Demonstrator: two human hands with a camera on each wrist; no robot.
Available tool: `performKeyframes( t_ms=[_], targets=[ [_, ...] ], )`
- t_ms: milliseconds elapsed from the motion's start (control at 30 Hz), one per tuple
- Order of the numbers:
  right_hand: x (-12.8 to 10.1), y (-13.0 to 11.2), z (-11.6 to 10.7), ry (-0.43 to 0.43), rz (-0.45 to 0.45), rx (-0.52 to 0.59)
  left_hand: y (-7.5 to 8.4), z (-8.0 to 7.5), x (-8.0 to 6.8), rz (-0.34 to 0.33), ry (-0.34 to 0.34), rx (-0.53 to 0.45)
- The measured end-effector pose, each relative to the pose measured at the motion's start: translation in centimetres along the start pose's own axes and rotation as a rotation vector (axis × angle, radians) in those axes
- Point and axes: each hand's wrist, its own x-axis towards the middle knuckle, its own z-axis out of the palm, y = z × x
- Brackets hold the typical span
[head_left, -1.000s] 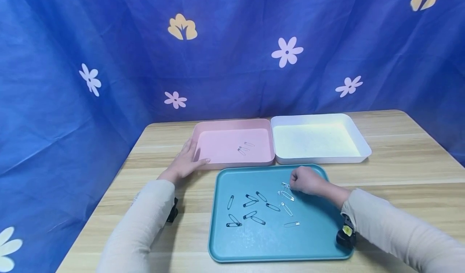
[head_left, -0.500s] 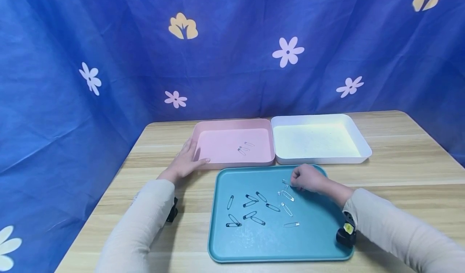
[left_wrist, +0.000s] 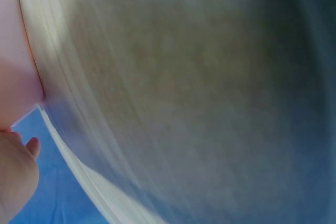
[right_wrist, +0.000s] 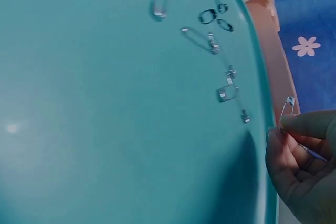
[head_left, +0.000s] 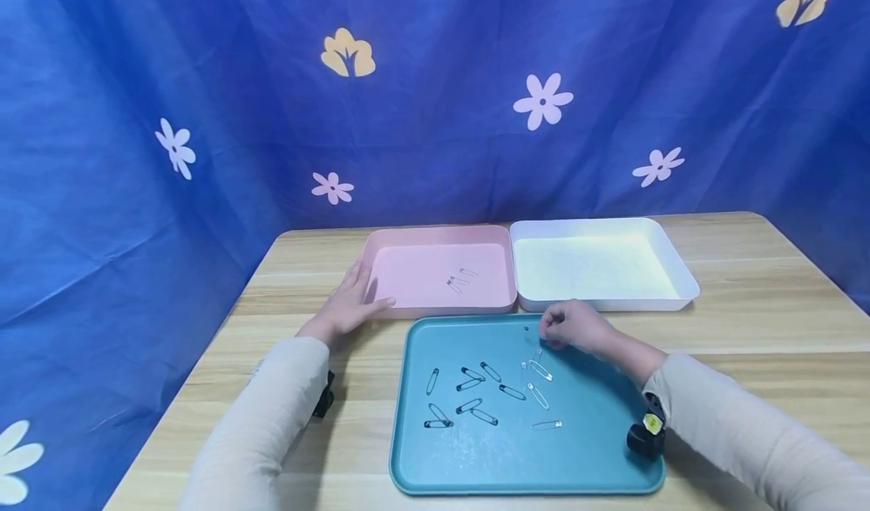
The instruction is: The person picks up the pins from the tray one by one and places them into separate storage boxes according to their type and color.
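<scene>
My right hand (head_left: 574, 325) pinches a silver safety pin (right_wrist: 289, 102) between thumb and index finger, above the far edge of the teal tray (head_left: 598, 450). Below it on the tray, more silver safety pins (head_left: 538, 396) lie loosely scattered. Black safety pins (head_left: 512, 392) are spread over the tray's left half. My left hand (head_left: 347, 307) rests against the near left corner of the pink tray (head_left: 408, 311), thumb along the front rim and fingers extended up the side. Inside the pink tray lie a few safety pins (head_left: 467, 272).
A white tray (head_left: 605, 305) stands to the right of the pink one, side by side with it. Both sit behind the teal tray on a wooden table (head_left: 748, 330). A blue flowered curtain (head_left: 435, 118) hangs behind the table.
My right hand has risen and shifted slightly toward the back trays, lifting a silver safety pin away from the others. My left hand stays at the pink tray.
</scene>
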Motion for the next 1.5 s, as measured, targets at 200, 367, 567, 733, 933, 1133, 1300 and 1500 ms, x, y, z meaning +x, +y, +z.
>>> performKeyframes(
  t_ms=[200,367,567,733,933,1133,1300,1500],
  targets=[
    [0.9,-0.8,0.0,0.020,0.001,0.071,0.0,0.2,-0.3,-0.007,-0.009,-0.003],
    [2.1,-1.6,-0.2,0.044,0.007,0.147,0.0,0.4,-0.2,-0.004,-0.011,0.003],
    [4.1,-2.6,-0.2,0.098,0.055,0.200,0.0,0.4,-0.2,-0.002,-0.010,0.004],
    [5.6,-3.2,0.0,0.130,0.062,0.173,0.0,0.4,-0.2,0.001,-0.007,0.005],
    [7.5,-3.8,0.3,0.152,0.073,0.128,-0.1,0.4,-0.1,-0.006,0.000,0.006],
    [9.7,-4.3,0.9,0.192,0.091,0.180,0.0,0.2,-0.1,-0.014,-0.006,0.014],
    [11.6,-4.5,1.6,0.212,0.101,0.169,0.2,0.0,-0.2,-0.013,-0.006,0.002],
    [13.3,-4.9,2.2,0.238,0.111,0.024,0.3,-0.1,-0.2,-0.019,-0.006,-0.005]
  ],
)
